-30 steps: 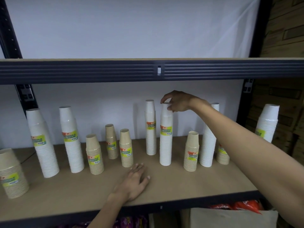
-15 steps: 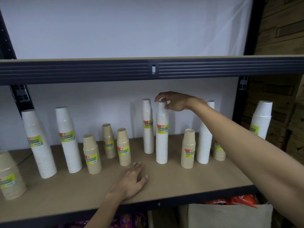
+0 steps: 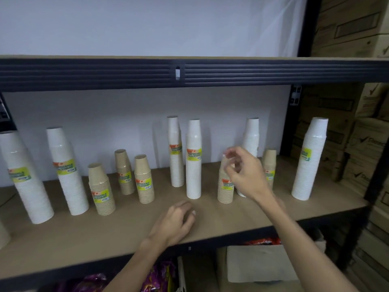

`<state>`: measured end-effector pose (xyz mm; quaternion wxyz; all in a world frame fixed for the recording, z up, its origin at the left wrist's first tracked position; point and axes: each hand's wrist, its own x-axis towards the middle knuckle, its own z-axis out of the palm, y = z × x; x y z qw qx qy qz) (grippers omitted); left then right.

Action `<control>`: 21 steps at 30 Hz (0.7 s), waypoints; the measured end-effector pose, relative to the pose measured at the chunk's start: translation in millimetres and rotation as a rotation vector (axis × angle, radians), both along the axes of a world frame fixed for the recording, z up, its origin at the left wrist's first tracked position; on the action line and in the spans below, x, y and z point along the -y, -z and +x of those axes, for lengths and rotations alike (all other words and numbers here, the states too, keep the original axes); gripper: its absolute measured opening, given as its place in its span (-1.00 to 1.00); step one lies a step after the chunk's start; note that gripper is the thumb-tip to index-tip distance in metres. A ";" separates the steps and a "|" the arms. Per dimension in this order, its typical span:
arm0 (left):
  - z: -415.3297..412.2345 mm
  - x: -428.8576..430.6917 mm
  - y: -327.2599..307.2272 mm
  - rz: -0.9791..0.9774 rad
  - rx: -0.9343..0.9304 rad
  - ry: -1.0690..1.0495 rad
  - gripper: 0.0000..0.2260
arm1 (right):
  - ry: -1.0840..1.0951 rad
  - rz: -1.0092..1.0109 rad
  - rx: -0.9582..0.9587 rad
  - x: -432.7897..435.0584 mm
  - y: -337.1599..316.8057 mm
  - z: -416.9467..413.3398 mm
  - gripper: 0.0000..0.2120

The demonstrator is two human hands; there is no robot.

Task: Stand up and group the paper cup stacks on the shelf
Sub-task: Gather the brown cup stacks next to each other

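Right hand (image 3: 244, 175) dropped from tall white stack (image 3: 193, 159), fingers apart beside brown stack (image 3: 225, 186), both upright, left hand (image 3: 174, 222) loosely curled, empty on shelf (image 3: 231, 220).

Cardboard boxes (image 3: 345, 28) stacked right; colourful packets (image 3: 160, 277) below.

White cup stacks (image 3: 193, 165) and kraft-brown cup stacks (image 3: 102, 190) all carry yellow-green labels with an orange-red patch on top and a small blue mark below. Shelf board (image 3: 105, 232) is light tan with a black front edge, the upper beam (image 3: 126, 73) is black with ribbed horizontal lines, and the backdrop (image 3: 126, 114) is plain white. Cartons (image 3: 347, 28) at right are brown with dark printed marks; below sit a shiny purple packet (image 3: 160, 272), an orange-red packet (image 3: 263, 242) and a beige box (image 3: 259, 264).
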<state>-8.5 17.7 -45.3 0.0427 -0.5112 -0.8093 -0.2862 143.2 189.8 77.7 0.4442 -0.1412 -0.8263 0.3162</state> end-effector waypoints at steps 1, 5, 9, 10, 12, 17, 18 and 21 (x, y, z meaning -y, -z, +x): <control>9.1 -9.8 -0.6 0.026 0.023 0.023 -0.71 | 0.054 -0.080 0.045 -4.6 23.6 3.0 -0.79; 30.7 -45.0 3.0 0.041 0.083 0.069 -0.68 | 0.198 -0.303 0.256 -26.6 102.3 -4.8 -0.56; 32.6 -58.7 7.9 0.001 0.105 0.001 -0.64 | 0.200 -0.309 0.321 -37.4 127.2 -25.7 -0.37; 31.0 -59.6 9.8 -0.012 0.117 -0.019 -0.63 | 0.207 -0.299 0.315 -37.9 126.6 -30.3 -0.49; 27.4 -61.7 14.2 -0.031 0.132 -0.044 -0.63 | 0.209 -0.279 0.319 -37.1 124.8 -37.6 -0.65; 23.6 -66.7 19.8 -0.059 0.119 -0.017 -0.61 | 0.161 -0.350 0.329 -38.6 125.4 -30.2 -0.40; 22.8 -67.8 20.3 -0.065 0.123 -0.016 -0.59 | 0.177 -0.387 0.308 -42.4 125.3 -22.5 -0.38; 23.4 -72.8 20.7 -0.066 0.112 -0.008 -0.60 | 0.336 -0.417 0.167 -58.1 124.9 3.0 -0.66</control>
